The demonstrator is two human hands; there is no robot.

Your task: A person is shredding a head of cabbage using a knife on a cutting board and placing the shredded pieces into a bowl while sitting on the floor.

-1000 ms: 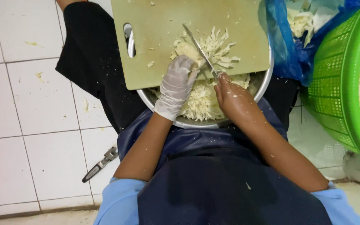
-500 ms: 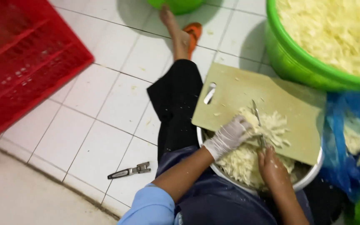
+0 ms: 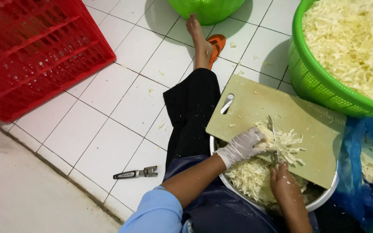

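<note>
Two hands work on one cutting board [image 3: 281, 118]. The fingers [image 3: 249, 140] of the gloved left hand [image 3: 239, 147] are curled over a lump of cabbage [image 3: 281, 140] and press it down near the middle of the board. The bare right hand [image 3: 283, 183] is clenched around the handle of a knife [image 3: 273, 136], at the near edge of the board; the thin blade points away from the person and stands just beside the gloved fingertips, maybe touching the cabbage between them.

The board lies tilted over a metal bowl [image 3: 324, 198] that already holds shredded cabbage below the near edge. On the far right of the board stands a big green basket [image 3: 311, 82] full of shreds, and a blue plastic bag [image 3: 355, 172] lies on its right. Left of the board, on the tiled floor [image 3: 109, 129], lies a small tool [image 3: 135, 173], and farther left a red crate [image 3: 35, 51].

My worry is the blade so near the glove: one slip could cut the fingers. Also the board rests only on the bowl rim, so hard pressing may rock it.
</note>
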